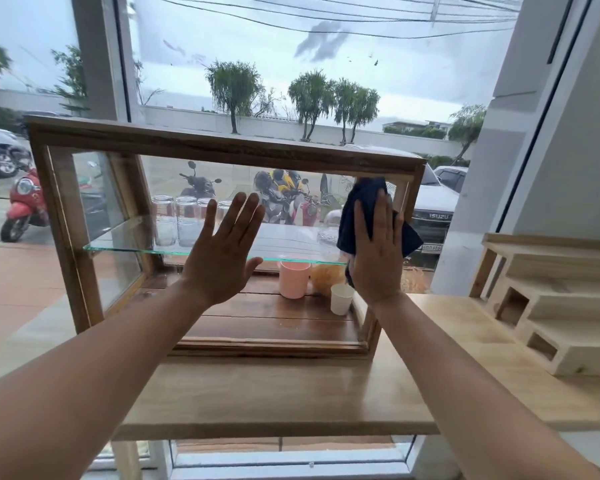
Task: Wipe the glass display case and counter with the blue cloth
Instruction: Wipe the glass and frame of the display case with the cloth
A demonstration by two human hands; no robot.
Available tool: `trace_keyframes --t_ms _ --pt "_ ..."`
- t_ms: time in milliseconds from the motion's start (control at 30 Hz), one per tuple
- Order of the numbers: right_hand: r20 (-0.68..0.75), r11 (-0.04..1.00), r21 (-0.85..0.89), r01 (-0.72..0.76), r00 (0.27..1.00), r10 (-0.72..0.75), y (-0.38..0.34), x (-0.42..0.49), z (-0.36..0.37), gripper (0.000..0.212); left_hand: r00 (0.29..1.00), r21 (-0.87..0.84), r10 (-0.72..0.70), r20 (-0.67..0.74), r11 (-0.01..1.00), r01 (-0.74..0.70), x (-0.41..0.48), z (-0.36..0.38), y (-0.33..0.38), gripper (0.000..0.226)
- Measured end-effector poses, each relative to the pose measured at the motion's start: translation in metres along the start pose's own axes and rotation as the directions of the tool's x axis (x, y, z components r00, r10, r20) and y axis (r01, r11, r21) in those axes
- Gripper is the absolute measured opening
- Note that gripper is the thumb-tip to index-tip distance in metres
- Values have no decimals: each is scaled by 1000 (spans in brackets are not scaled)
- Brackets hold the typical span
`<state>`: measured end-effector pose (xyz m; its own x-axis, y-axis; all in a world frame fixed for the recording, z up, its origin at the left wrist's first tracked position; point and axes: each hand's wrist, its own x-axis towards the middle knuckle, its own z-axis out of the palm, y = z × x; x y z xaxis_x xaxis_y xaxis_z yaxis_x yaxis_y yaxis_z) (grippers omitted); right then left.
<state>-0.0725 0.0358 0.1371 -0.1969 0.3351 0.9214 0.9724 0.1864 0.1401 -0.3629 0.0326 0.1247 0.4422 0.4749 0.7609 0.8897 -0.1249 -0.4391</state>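
left hand [222, 258]: fingers spread flat on the display case [222, 147] front glass
right hand [374, 251]: flat, fingers together, pressing blue cloth [361, 202] near the glass's top right corner
cloth: dark, bunched

Flat grey daylight poured in through the big far window [291, 64], bright and even, with an overcast sky behind. Smudges showed on that glass up top. The counter [291, 393] carried a soft sheen and only faint shadows. The case [222, 143] front threw pale reflections. Wide-angle bending curved the frame lines at left and right, and the near forearms looked slightly soft.
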Motion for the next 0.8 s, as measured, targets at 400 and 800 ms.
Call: trace_keyframes --t_ms 400,800 --pt "120 804 -23 594 800 -588 -5 -59 32 59 993 77 -44 106 996 36 -38 -1 -13 120" --pt "-63 937 -42 346 935 -348 -43 44 9 63 992 74 -40 121 997 31 -40 -4 -13 116"
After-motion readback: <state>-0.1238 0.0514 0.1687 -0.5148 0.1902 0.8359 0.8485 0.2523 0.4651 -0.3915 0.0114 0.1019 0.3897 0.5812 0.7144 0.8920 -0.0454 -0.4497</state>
